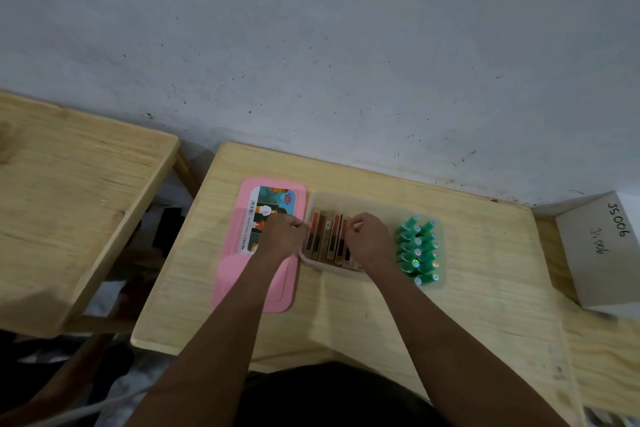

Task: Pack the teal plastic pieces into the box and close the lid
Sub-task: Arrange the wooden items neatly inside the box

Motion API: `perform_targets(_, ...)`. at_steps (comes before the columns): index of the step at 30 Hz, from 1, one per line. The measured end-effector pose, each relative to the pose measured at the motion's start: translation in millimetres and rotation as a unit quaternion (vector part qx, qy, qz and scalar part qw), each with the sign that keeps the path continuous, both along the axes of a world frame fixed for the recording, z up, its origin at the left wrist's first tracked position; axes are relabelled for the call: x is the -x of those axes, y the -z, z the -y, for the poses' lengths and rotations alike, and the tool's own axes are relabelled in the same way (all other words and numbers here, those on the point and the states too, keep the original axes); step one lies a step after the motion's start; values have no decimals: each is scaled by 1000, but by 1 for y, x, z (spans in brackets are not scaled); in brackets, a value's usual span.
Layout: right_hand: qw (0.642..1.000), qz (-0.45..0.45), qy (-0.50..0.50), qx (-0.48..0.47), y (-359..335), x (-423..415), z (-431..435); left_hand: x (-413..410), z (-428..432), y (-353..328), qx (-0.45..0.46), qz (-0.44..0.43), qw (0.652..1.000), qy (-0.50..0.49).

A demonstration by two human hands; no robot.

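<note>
looks like prep before packing: left hand (280,236) has its grip clamped on the clear box's (346,196) left rim mid-frame, right hand (367,239) pinches the reddish-brown slabs (327,236) inside, teal pieces (417,250) bunched just right, pink lid (235,274) lying left, so imo next is reaching right for the teal ones

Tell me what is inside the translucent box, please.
Flat red-brown and gold pieces stand on edge in the box. Teal pieces lie at its right end, seemingly inside too. The right hand covers the middle, so what lies under it cannot be seen.
</note>
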State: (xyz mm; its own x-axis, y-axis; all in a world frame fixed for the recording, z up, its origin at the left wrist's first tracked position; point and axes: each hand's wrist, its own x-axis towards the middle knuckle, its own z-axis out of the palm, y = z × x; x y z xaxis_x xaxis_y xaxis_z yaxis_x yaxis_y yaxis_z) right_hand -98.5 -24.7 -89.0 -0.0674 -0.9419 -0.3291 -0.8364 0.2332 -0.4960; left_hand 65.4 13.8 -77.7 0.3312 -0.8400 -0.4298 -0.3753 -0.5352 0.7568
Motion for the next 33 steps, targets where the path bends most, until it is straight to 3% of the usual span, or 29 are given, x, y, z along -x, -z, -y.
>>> perform_targets(4, 995, -67, -14, -77, 10, 17, 0, 0, 0, 1, -1, -1, 1000, 1)
perform_targets(17, 987, 46, 30, -149, 27, 30, 3, 3, -2, -2, 0, 10, 1000, 4)
perform_targets(23, 979, 161, 102, -70, 9, 31, -3, 5, -3, -3, -2, 19, 1000, 6)
perform_targets(29, 924, 292, 213, -127, -6, 36, -3, 5, -2, -2, 3, 25, 1000, 6)
perform_targets(33, 917, 326, 180, -144, -11, 40, -6, 6, -3, -2, 0, 21, 1000, 4)
